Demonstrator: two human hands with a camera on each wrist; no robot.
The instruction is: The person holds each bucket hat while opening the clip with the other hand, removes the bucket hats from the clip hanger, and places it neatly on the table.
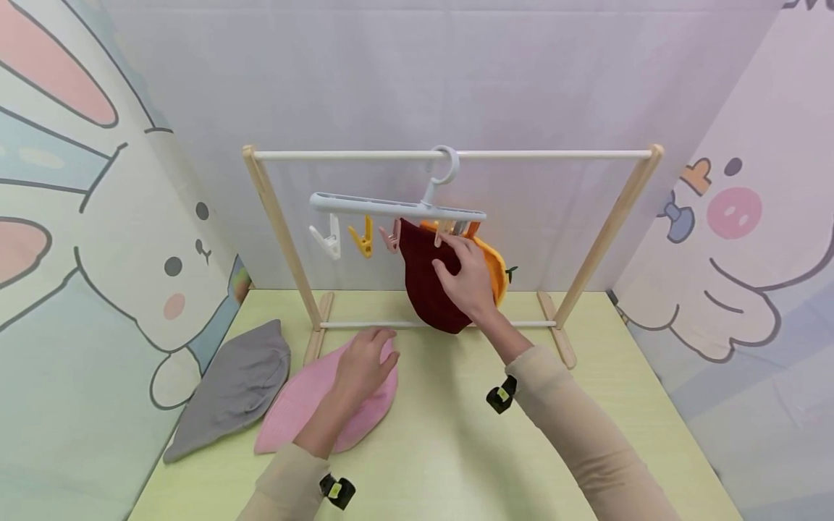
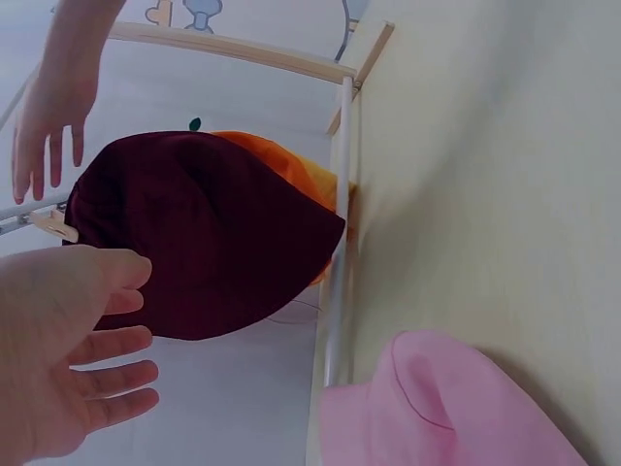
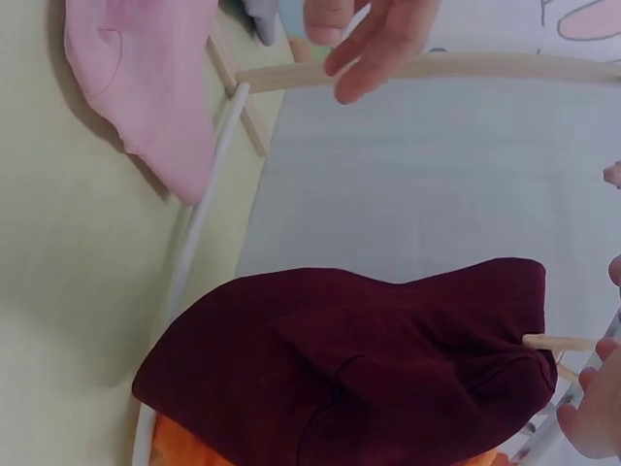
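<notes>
A maroon bucket hat (image 1: 423,286) hangs from the pale blue hanger (image 1: 378,206), held by a beige clip (image 2: 53,225) at its edge. Over the hat's upper part is my right hand (image 1: 470,278), fingertips right by the clip; the left wrist view shows these fingers extended and apart from it. Behind the maroon one hangs an orange hat (image 1: 493,266) with a small green stem. My left hand (image 1: 362,367) hovers with relaxed fingers, overlapping a pink hat (image 1: 296,409) in the head view. The left wrist view has its spread fingers close to the maroon hat, holding nothing.
The hanger hooks onto the white top bar (image 1: 554,154) of a wooden-legged rack. White (image 1: 331,237), yellow (image 1: 363,237) and pink clips (image 1: 392,237) dangle at its left side. A grey hat (image 1: 237,383) lies left of the pink one on the table (image 1: 586,449). Cartoon-printed walls enclose the table.
</notes>
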